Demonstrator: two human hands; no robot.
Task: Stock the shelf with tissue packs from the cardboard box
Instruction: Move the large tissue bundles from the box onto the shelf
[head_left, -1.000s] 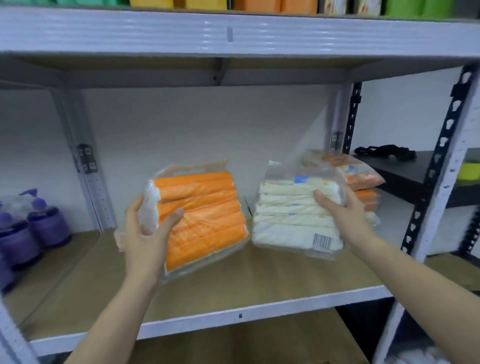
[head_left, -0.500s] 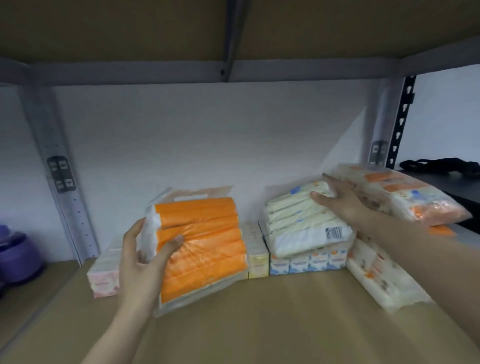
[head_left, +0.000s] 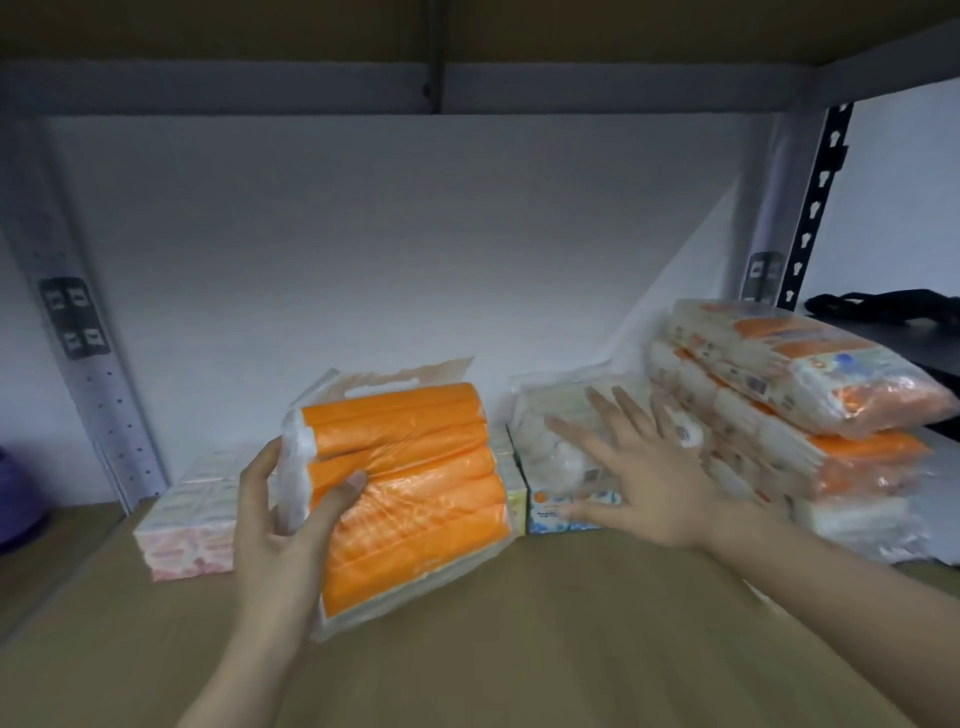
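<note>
My left hand grips the orange plastic-wrapped tissue pack upright for placing; my right hand, fingers spread, steadies the white pack near the brown shelf board's back edge.

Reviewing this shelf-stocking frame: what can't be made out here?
- White tissue pack: head view, blurred; the open right hand covers part, contact unclear.
- Orange tissue pack: its left end is hidden by the gripping left hand.
- Purple object: cut by the left edge.
- Cardboard box: out of view.

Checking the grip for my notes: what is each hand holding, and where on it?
The left hand grips the orange tissue pack at its left end. The right hand, fingers spread, holds nothing.
</note>
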